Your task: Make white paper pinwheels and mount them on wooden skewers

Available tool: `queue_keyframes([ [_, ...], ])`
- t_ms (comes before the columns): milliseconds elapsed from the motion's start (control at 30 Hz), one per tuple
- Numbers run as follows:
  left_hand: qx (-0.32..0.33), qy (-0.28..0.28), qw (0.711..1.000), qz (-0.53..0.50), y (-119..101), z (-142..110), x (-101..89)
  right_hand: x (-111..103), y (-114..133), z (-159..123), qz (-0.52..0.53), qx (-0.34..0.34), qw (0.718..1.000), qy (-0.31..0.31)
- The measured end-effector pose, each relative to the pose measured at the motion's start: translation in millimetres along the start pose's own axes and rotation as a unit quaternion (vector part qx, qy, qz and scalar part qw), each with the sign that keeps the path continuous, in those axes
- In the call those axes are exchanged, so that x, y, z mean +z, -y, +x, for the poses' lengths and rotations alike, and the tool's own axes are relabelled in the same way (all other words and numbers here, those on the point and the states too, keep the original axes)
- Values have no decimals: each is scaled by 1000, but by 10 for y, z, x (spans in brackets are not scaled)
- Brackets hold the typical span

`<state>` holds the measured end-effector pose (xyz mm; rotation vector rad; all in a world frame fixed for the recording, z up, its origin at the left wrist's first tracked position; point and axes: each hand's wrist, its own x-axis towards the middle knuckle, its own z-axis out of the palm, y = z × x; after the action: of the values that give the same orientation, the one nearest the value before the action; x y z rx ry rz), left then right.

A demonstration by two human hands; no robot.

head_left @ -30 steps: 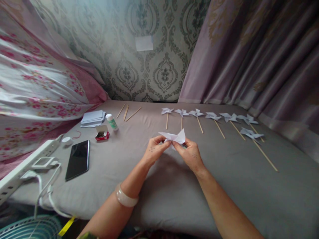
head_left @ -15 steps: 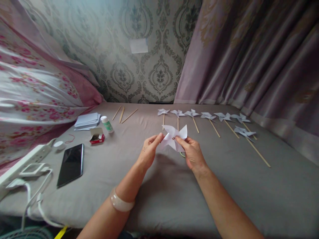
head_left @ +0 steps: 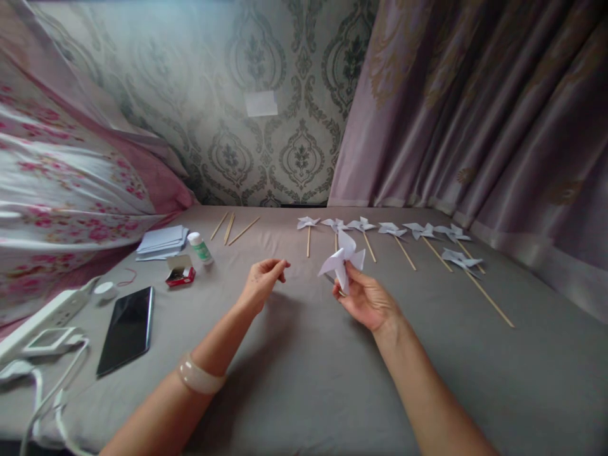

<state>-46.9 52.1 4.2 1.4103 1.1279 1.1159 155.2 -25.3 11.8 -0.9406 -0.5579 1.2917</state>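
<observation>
My right hand (head_left: 363, 296) grips a white paper pinwheel (head_left: 342, 258) between thumb and fingers, its folded blades turned up toward me. A thin dark, pointed piece shows beside the pinwheel at the fingers of this hand; its kind cannot be told. My left hand (head_left: 266, 278), with a pale bangle (head_left: 202, 378) on the wrist, hovers to the left, apart from the pinwheel. Its thumb and fingertips are pressed together, and whatever may be between them is too small to make out. Behind the hands lie several finished pinwheels on sticks (head_left: 365, 227).
Loose wooden sticks (head_left: 244, 231) lie at the back. On the left are stacked paper (head_left: 161, 242), a glue bottle (head_left: 200, 248), a small open red box (head_left: 180, 273), a white cap (head_left: 105, 291), a black phone (head_left: 126, 330) and a power strip (head_left: 52, 316) with cables.
My left hand has let go of the pinwheel and moved left, fingers pinched. The right hand has kept the pinwheel, lifted and turned it. The view has shifted slightly.
</observation>
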Motion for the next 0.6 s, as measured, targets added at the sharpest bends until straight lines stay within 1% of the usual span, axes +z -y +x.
queue_keyframes([
  [33,12,-15,998,57,21,59,-109,12,23,-21,10,-10,1000,-2],
  [67,30,-36,990,131,44,108,-222,27,46,-46,16,-23,1000,-5],
  [100,51,-53,973,221,69,147,-334,43,68,-73,18,-39,999,-4],
  [133,69,-69,944,316,96,176,-439,58,89,-102,14,-55,998,-6],
  [167,83,-77,909,402,125,199,-533,69,107,-130,3,-72,997,-12],
  [200,90,-77,872,474,154,219,-613,76,121,-156,-14,-91,995,-22],
  [233,90,-74,842,526,185,243,-678,78,132,-177,-33,-113,992,-40],
  [267,88,-67,822,559,215,277,-728,77,139,-194,-50,-137,987,-60],
  [300,85,-60,810,577,244,323,-766,73,144,-206,-68,-157,983,-72],
  [367,82,-43,806,585,293,466,-815,61,147,-214,-89,-193,972,-100],
  [433,74,-46,807,584,323,668,-844,49,147,-206,-96,-213,966,-108],
  [600,44,-64,803,591,327,1266,-874,26,167,-176,-94,-210,969,-93],
])
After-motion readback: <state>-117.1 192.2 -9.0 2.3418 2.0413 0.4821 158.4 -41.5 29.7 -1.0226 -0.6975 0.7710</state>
